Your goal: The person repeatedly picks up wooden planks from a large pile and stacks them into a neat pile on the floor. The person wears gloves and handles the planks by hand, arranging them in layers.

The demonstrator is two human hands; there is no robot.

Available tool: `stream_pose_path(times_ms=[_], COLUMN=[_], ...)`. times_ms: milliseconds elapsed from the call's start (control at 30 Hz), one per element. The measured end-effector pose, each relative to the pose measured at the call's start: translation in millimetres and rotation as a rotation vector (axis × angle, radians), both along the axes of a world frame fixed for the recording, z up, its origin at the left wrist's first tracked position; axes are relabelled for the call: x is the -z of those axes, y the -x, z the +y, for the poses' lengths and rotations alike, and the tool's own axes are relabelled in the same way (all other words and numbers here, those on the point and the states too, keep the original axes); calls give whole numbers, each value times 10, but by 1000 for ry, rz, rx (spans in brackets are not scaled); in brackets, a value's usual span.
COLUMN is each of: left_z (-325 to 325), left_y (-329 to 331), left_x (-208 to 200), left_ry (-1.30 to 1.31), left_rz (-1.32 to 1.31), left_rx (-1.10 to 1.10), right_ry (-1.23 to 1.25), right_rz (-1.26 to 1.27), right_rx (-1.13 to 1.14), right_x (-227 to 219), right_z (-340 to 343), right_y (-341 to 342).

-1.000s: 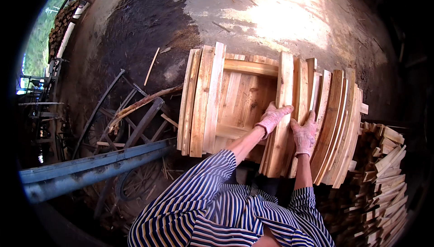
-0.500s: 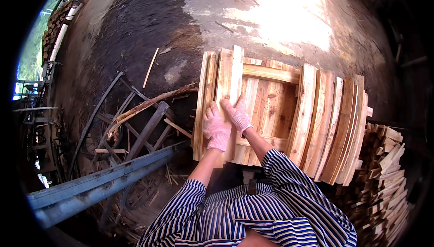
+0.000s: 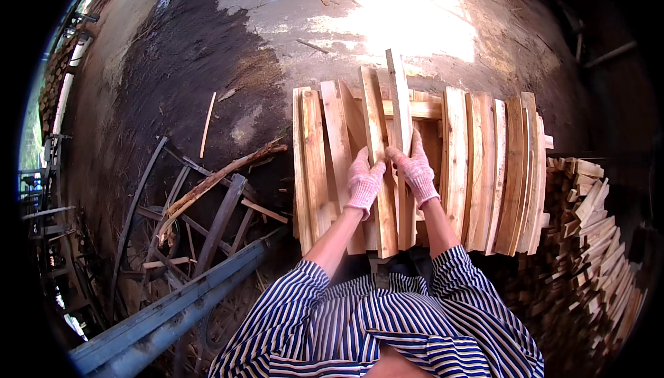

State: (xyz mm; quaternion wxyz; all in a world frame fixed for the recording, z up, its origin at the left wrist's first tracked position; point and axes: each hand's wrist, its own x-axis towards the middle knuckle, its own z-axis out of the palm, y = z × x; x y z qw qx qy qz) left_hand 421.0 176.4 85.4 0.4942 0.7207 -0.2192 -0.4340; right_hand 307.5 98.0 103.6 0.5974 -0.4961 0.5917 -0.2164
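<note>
In pink knit gloves, my two hands work side by side over a stack of pale wooden planks. My left hand (image 3: 364,183) is closed around a narrow plank (image 3: 373,112), its thumb pointing toward my other hand. Just to its right, my right hand (image 3: 415,174) grips another slim plank (image 3: 399,87), whose far end sticks out beyond the rest. Both planks are tilted on edge over the middle of the stack. More planks (image 3: 335,136) lie to the left of my left hand, and a row of planks (image 3: 477,170) lies to the right of my right hand.
A blue metal beam (image 3: 180,302) slants across the lower left, beside a dark metal frame (image 3: 225,222) with a rough wood strip (image 3: 207,177) across it. A large pile of cut wood pieces (image 3: 588,240) lies at right. One thin stick (image 3: 207,123) rests on the dirty floor.
Both hands have moved right from the left planks toward the middle of the stack. Two narrow planks came with them and now stand apart, one in each hand. The view has shifted slightly.
</note>
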Motion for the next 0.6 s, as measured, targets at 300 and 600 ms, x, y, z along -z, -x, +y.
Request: stream_pose_path(times_ms=[300,600], left_z=[-19,581], left_y=[152,-1259], left_x=[-60,114], left_ry=[5,-689], left_rz=[4,-553], left_rx=[176,-25], right_ry=[56,774], right_rz=[609,964], right_rx=[-153,-304], right_x=[-266,-87], right_z=[-94,41], right_y=[230,130])
